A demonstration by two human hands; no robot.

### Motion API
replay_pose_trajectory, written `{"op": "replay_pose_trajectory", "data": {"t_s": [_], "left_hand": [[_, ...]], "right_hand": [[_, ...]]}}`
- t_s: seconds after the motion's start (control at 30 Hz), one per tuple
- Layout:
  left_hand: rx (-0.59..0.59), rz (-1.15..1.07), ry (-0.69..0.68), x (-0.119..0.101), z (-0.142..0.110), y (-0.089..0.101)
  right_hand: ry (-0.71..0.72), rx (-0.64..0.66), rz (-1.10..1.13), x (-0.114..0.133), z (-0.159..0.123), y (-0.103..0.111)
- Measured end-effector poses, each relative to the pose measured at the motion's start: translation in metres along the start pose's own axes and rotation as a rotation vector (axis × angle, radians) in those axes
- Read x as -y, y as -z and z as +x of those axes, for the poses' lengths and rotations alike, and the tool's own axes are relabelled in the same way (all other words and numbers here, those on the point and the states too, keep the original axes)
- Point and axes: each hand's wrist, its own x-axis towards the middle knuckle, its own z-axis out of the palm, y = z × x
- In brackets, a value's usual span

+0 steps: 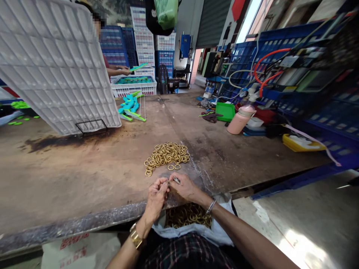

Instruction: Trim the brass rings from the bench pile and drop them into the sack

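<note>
My left hand (157, 195) is closed in a pinch over the table's front edge, its fingertips meeting those of my right hand (183, 187). What lies between the pinched fingertips is too small and covered to make out. A small grey metal piece (176, 180) pokes out of the closed right hand; its kind is not clear. Just beyond the fingers, brass-coloured rings (168, 154) lie in a pile, with two loose rings (174, 167) at its near side. Below my wrists, an open white bag (193, 228) on my lap holds many more such rings.
A tall ribbed grey-white panel (61, 67) stands on a wire stand at left. Turquoise and green plastic parts (130, 106) lie beyond it, near a co-worker's hands (120, 70) and a white crate (134, 89). At right stand a pink bottle (240, 120) and green tray (225, 111).
</note>
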Motion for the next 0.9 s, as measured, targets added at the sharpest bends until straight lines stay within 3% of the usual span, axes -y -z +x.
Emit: {"op": "replay_pose_trajectory", "data": {"t_s": [0.27,0.5,0.9], "left_hand": [[-0.015,-0.094,-0.056,-0.002,-0.005,0.001],[0.108,-0.133,-0.022,-0.010,-0.012,0.000],[0.136,-0.217,0.005,-0.017,-0.018,0.002]], "right_hand": [[-0.153,-0.051,0.199,0.013,0.004,-0.006],[-0.121,-0.036,0.285,0.011,0.005,-0.007],[-0.064,-0.014,0.217,0.016,0.005,-0.009]]}}
